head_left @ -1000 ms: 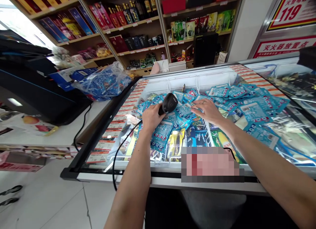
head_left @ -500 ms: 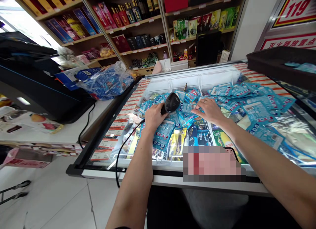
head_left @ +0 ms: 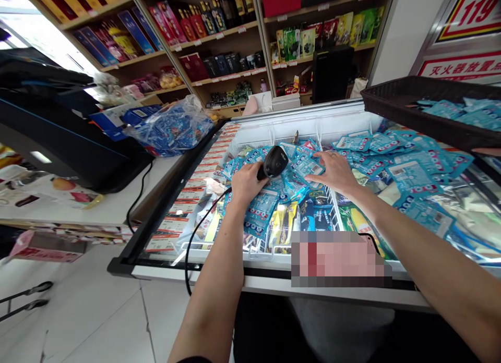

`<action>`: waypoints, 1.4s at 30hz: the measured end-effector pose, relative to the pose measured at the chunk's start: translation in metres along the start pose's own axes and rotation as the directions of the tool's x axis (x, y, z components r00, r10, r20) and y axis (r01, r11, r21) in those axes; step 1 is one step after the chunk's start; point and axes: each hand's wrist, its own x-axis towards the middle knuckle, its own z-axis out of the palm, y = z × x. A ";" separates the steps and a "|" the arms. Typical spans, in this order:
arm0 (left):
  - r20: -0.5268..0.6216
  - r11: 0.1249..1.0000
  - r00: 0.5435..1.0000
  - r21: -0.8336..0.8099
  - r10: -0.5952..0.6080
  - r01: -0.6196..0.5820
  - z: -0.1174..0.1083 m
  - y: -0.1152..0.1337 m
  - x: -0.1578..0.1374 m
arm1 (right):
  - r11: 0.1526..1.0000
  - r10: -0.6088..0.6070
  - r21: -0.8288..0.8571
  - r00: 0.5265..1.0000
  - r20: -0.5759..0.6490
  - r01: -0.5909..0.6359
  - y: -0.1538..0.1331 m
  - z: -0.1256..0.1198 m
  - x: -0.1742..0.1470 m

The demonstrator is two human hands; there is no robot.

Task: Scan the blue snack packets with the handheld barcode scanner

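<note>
Scanner (head_left: 274, 162) partly hidden by left grip (head_left: 245, 183)

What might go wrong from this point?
The black cable hangs over the front edge of the freezer; it could snag and tug the scanner in the left hand.
The blue packets lie loose and overlapping, so some might slide.
The dark basket is close to that pile and could knock packets.

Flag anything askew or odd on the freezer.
Blue packets lie loose at mixed angles, overlapping untidily across the glass-topped freezer. At its front edge, pixelation hides most of what looks like a phone. I see no obvious spill.
</note>
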 end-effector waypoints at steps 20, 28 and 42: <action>0.009 0.999 1.000 -0.027 0.016 -0.016 -0.002 0.001 0.000 | 0.830 0.305 0.514 0.948 -0.089 -0.219 0.017 0.003 0.009; 0.004 0.998 0.999 -0.038 0.047 -0.047 -0.002 0.001 -0.001 | 0.889 0.290 0.429 0.922 -0.257 -0.160 0.017 -0.010 0.007; -0.028 0.975 0.980 -0.093 0.198 -0.200 -0.002 0.003 -0.002 | 0.633 0.378 0.769 0.903 -0.206 -0.090 0.028 0.004 0.011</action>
